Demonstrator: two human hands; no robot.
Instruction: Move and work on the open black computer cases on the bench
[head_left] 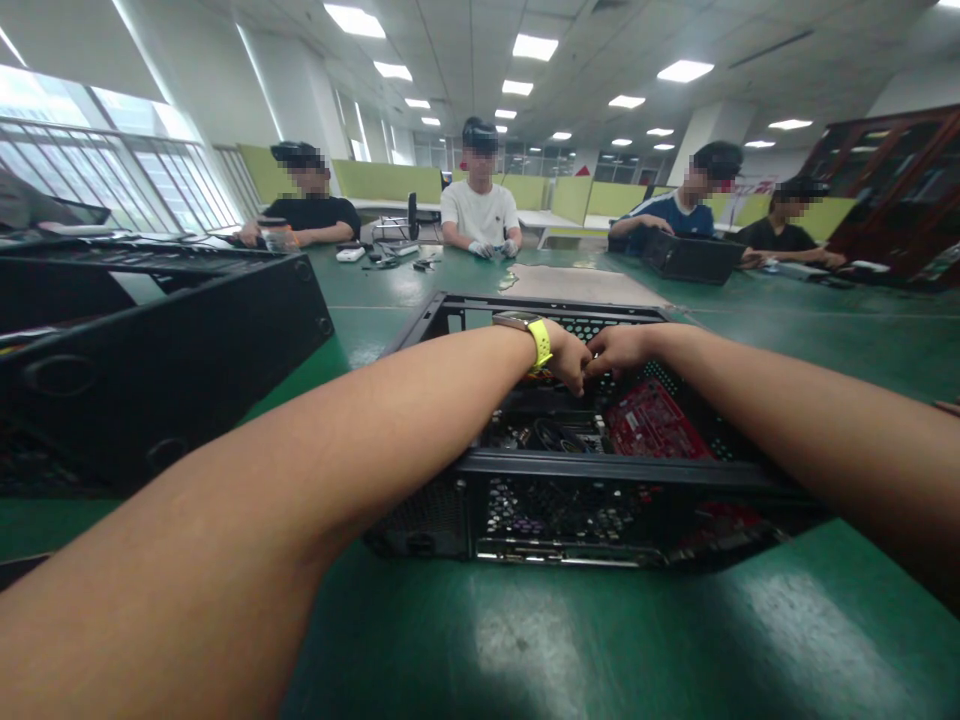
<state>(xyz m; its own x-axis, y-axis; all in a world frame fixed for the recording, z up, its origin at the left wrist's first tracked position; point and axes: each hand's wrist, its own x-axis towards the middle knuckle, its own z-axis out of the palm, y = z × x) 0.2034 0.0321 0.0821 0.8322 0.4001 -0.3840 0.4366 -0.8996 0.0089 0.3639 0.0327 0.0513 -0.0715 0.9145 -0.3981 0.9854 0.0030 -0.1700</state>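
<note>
A black open computer case (pixel 555 465) lies on the green table, with a red circuit board (pixel 654 420), dark cables (pixel 556 436) and other parts inside. My left hand (pixel 568 358), below a watch with a yellow-green strap (pixel 540 343), reaches over the case opening with its fingers closed. Against it, at the fingertips, is my right hand (pixel 616 350), its fingers pinched together. Both hands are near the far perforated wall of the case. Whatever lies between the fingertips is too small and hidden to name.
At the left stands another large black case (pixel 165 360). A brown sheet (pixel 577 285) lies beyond my case on the green table (pixel 570 640). Several people sit across the table, one with gloved hands, another by a black case (pixel 694 258). Small tools (pixel 390 255) lie at the far side.
</note>
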